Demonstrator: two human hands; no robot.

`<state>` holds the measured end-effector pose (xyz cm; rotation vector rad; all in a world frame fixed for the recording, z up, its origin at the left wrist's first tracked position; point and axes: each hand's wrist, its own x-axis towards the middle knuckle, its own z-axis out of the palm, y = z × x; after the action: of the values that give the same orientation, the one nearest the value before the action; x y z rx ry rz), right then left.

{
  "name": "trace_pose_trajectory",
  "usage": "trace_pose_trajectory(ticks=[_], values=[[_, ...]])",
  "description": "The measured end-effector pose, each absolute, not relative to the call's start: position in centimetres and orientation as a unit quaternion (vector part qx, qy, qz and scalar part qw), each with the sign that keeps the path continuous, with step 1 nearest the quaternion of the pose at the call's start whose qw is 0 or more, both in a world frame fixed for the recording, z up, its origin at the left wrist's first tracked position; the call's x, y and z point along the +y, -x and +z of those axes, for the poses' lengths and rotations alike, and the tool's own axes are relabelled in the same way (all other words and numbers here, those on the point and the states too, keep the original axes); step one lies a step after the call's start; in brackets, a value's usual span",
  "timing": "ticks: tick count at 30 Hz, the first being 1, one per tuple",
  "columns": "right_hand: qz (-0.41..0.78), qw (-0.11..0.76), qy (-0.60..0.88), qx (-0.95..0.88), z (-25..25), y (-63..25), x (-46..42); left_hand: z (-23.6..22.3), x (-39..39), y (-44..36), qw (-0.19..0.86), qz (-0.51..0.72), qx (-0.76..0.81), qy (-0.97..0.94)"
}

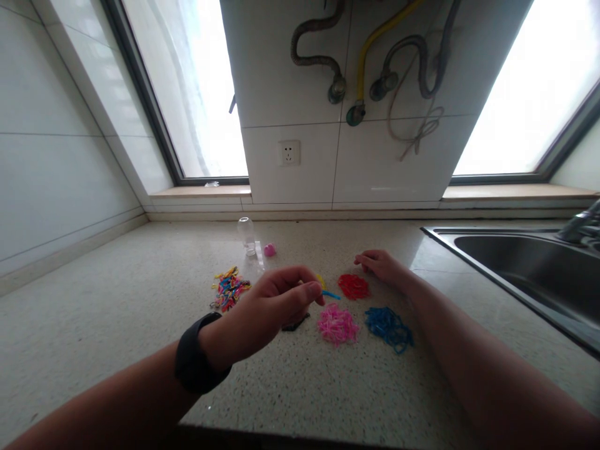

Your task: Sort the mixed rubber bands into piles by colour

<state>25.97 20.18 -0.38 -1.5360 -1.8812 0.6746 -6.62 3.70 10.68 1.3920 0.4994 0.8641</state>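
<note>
It looks like a home kitchen: a stainless sink (525, 269) with a faucet (584, 222) is set into the right end of the speckled stone table (117, 300), and above its far edge, flexible hoses (307, 59) and a yellow pipe (363, 59) meet valves on the tiled wall (290, 109).
</note>
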Motion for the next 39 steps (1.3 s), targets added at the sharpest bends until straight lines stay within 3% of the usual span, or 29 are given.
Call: trace_pose_trajectory(ticks=[39], values=[[0.247, 0.294, 0.584, -0.715, -0.39, -25.86, 20.13, 10.78, 3.57, 6.80, 0.571, 0.358, 0.265, -0.690]])
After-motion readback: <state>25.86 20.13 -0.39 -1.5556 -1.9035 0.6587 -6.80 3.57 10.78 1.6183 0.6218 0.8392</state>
